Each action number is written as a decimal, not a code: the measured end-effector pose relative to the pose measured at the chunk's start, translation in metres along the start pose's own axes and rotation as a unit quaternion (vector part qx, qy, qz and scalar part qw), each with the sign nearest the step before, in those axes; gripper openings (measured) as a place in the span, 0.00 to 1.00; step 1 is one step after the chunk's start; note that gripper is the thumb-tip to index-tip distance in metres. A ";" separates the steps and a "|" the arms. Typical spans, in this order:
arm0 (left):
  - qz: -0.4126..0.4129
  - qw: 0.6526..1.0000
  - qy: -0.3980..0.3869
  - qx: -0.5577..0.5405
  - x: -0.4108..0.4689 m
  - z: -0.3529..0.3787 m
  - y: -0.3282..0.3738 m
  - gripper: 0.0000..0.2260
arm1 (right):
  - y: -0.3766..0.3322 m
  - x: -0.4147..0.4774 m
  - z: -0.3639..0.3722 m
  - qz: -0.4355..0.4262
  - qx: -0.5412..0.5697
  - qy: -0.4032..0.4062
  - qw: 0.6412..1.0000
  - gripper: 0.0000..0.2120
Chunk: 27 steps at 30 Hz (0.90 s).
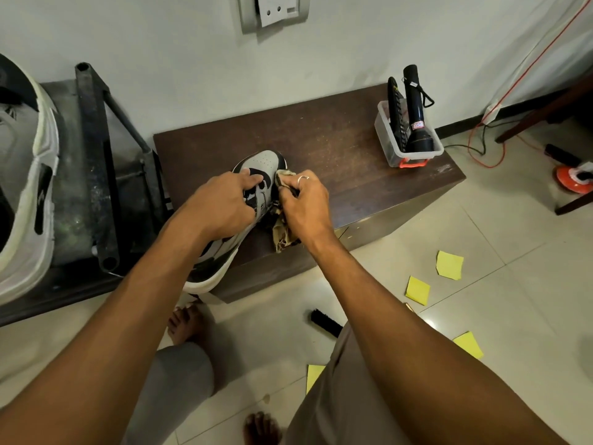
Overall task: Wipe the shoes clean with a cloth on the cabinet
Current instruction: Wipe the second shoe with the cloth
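At the dark cabinet's [337,146] near edge, the left hand [221,203] grips the shoe [263,160], its curled fingers hiding the laces; the heel overhangs. The shoe is white with black panels. The right hand [305,205] pinches a crumpled tan cloth [282,234] against its side.

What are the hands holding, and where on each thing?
The left hand grips the shoe across its laced middle. The right hand pinches the cloth by its upper end, against the shoe's side.

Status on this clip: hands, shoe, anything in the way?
Left hand holds shoe on cabinet. Right hand grips cloth against shoe's side. Nothing in the way.
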<state>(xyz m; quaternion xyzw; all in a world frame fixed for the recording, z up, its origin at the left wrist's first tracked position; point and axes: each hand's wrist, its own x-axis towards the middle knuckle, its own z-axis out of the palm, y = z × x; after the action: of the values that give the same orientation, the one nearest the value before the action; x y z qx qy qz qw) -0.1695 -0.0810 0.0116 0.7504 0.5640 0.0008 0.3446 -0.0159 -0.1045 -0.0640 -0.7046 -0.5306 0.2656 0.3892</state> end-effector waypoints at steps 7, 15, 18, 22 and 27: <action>-0.002 1.000 0.001 -0.010 0.000 0.000 -0.001 0.36 | 0.001 -0.015 0.001 -0.023 -0.020 -0.023 0.999 0.10; -0.009 1.000 -0.011 -0.005 0.000 0.000 -0.002 0.36 | 0.002 0.021 0.004 -0.024 -0.053 0.046 0.997 0.10; -0.009 1.000 -0.004 -0.002 0.001 0.001 -0.001 0.36 | 0.001 0.016 0.004 -0.031 -0.068 0.011 0.997 0.07; -0.010 1.000 0.002 0.005 0.001 0.003 0.001 0.36 | 0.001 0.004 -0.003 -0.044 -0.067 -0.058 0.995 0.08; -0.007 1.000 0.007 0.007 0.002 0.001 0.004 0.36 | 0.002 -0.001 -0.022 -0.029 -0.059 -0.142 0.988 0.10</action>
<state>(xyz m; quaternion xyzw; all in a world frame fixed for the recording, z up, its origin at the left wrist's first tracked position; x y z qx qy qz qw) -0.1651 -0.0802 0.0116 0.7491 0.5715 -0.0004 0.3350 0.0027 -0.1115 -0.0534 -0.6659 -0.6152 0.3196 0.2756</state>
